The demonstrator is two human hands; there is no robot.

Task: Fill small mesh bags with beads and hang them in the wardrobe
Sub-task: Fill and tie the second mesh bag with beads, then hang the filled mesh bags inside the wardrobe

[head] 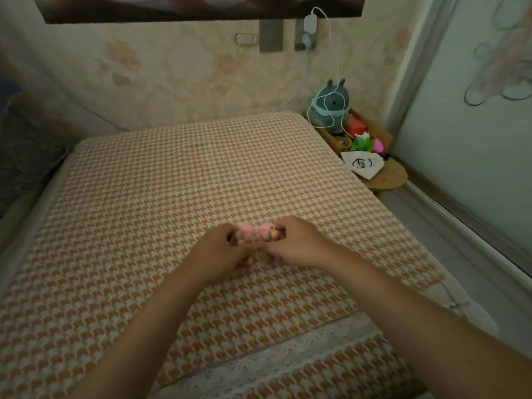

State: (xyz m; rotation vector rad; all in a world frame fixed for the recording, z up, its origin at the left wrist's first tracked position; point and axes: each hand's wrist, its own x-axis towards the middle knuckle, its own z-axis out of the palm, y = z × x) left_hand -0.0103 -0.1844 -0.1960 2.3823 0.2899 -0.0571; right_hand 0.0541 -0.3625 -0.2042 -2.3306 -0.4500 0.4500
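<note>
Pinching the pink mesh bag (253, 235) at either end, the left grip (227, 249) and right grip (296, 246) hold it over the bed's (172, 182) near middle; beads (273, 236) seemingly inside; closing it probably calls for a level bag and an even outward pull.

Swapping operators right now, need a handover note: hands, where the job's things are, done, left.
Left hand: grips the left end of the pink mesh bag.
Right hand: pinches the bag's right end.
The bag is held between both hands, low over the houndstooth bed cover. Tan beads show inside it at the right end.
Done: this bag has beads in it. How full it is and whether it is closed are too blurred to tell.
Left: close it if needed, then hang it in the wardrobe. The sliding door on the right is probably the wardrobe.
</note>
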